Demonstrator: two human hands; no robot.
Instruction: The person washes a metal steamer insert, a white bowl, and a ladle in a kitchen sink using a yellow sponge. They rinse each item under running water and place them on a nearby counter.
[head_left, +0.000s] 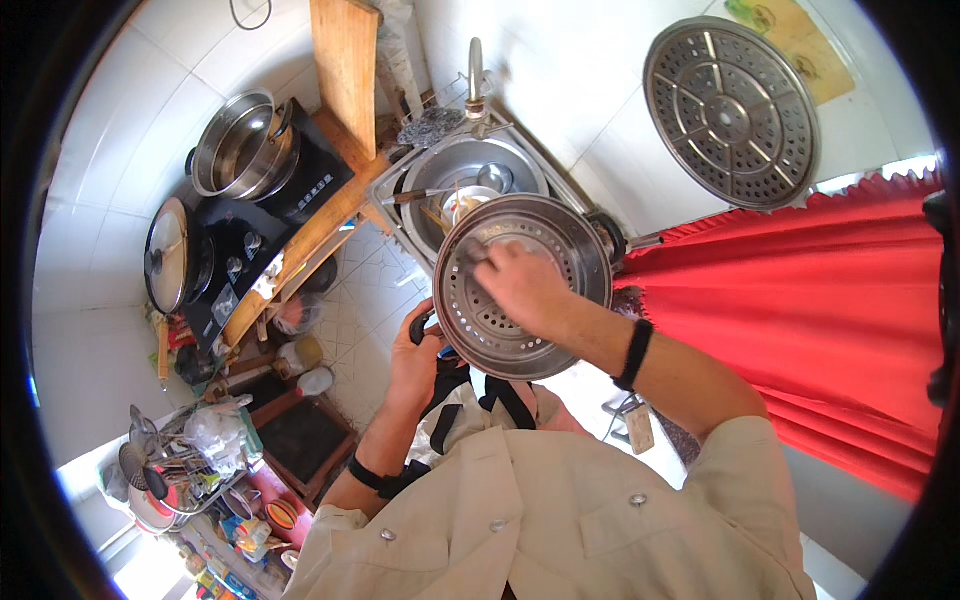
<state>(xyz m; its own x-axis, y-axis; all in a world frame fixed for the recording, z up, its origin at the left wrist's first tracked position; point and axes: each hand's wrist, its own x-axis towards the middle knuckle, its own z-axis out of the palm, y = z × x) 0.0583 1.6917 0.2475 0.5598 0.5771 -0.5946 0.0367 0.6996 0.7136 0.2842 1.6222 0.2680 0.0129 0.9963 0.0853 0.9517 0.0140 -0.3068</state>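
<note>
A stainless steel steamer pot (559, 352) with a perforated bottom is tilted over the near edge of the sink (409, 169). My left hand (416, 360) grips its black side handle (420, 326). Inside the pot, my right hand (521, 285) presses a small grey scourer (471, 253) against the holed bottom; motion blurs the scourer. Behind the pot, a metal basin (431, 161) in the sink holds a ladle (495, 177) and a white bowl (465, 202) with food scraps. The pot's rim hides part of the basin.
A faucet (475, 82) rises behind the sink. At left, a steel pot (236, 150) and a lidded pan (169, 255) stand on a black cooktop (240, 232). A perforated steamer plate (731, 112) is up against the right wall, above a red curtain (787, 285). Utensils (150, 457) crowd the lower left.
</note>
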